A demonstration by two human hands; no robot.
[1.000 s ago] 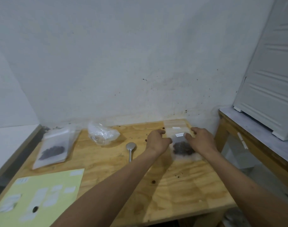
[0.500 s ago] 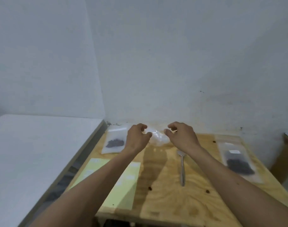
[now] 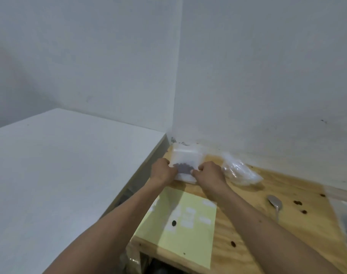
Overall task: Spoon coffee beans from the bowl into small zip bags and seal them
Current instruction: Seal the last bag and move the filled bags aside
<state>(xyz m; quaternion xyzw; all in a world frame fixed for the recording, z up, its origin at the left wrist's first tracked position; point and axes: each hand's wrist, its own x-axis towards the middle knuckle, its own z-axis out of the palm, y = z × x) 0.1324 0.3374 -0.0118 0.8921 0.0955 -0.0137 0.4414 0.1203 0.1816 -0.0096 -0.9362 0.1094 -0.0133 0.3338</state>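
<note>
Zip bag (image 3: 185, 163) of coffee beans (image 3: 183, 167) lay at the table's (image 3: 287, 198) far left corner. I gripped it with my left hand (image 3: 163, 172) and right hand (image 3: 208, 174), fingers curled on its sides.

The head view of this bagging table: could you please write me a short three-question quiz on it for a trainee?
1. True or false: both hands grip the zip bag holding dark beans in the table's far left corner.
2. Multiple choice: the spoon lies (A) inside a bag, (B) on the wooden table beside the right forearm, untouched, (C) in the left hand.
3. Fill in: the sheet under the forearms, carrying small white labels, is coloured ____.

Key
1. True: left hand and right hand each hold one side of it.
2. B.
3. Yellow-green; the label sheet also has one loose bean on it.
</note>
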